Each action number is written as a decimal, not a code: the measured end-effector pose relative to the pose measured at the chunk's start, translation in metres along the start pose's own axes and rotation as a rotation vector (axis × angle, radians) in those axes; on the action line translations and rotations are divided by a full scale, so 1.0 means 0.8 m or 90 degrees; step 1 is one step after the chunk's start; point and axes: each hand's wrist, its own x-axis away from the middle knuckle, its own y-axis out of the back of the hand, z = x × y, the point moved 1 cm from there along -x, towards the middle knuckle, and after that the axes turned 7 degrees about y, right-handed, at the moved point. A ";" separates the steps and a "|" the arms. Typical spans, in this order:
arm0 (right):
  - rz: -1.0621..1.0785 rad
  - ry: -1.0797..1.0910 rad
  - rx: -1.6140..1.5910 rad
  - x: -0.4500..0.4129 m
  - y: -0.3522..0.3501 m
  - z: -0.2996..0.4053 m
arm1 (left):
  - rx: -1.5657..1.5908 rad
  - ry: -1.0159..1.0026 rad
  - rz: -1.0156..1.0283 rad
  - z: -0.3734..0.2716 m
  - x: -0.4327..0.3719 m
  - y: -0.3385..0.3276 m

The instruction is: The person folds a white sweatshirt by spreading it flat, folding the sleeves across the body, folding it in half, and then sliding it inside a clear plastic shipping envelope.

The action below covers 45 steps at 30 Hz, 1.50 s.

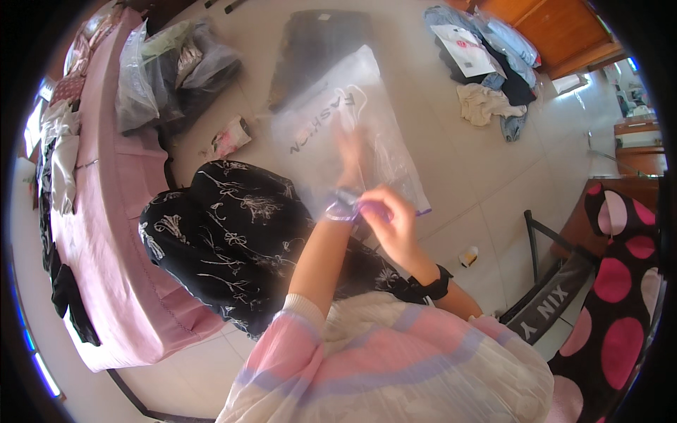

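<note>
A frosted plastic zip bag (322,121) with dark lettering lies before me, its purple-edged mouth towards my body. My left forearm passes through the mouth, and my left hand (351,148) is inside, blurred behind the plastic. Near its fingers a white cord (355,103) shows in loops; whether the hand holds anything cannot be told. My right hand (389,222) pinches the purple zip edge (376,210) at the mouth, beside my left wrist. My legs, in black patterned fabric (238,222), are bent just left of the bag.
Filled plastic bags (180,74) stand at the upper left beside a pink-covered bed (121,254). A dark flat item (322,47) lies beyond the zip bag. Clothes and packets (492,95) are heaped at the upper right, near wooden furniture (560,31). A folding frame (550,301) stands at right.
</note>
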 end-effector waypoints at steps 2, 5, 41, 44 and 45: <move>-0.088 -0.104 -0.056 0.000 0.006 -0.018 | 0.000 0.005 -0.141 0.012 -0.002 -0.013; -0.026 -0.076 0.129 -0.009 0.028 -0.033 | 0.053 -0.029 -0.199 0.050 -0.011 -0.014; -0.328 -0.738 -0.181 0.110 0.181 -0.455 | -0.882 0.295 0.527 0.269 -0.065 0.024; -0.373 -0.669 0.019 0.127 0.180 -0.461 | -0.985 0.354 0.520 0.298 -0.025 0.033; -0.452 -0.646 0.081 0.133 0.172 -0.456 | -0.992 0.362 0.524 0.303 -0.020 0.034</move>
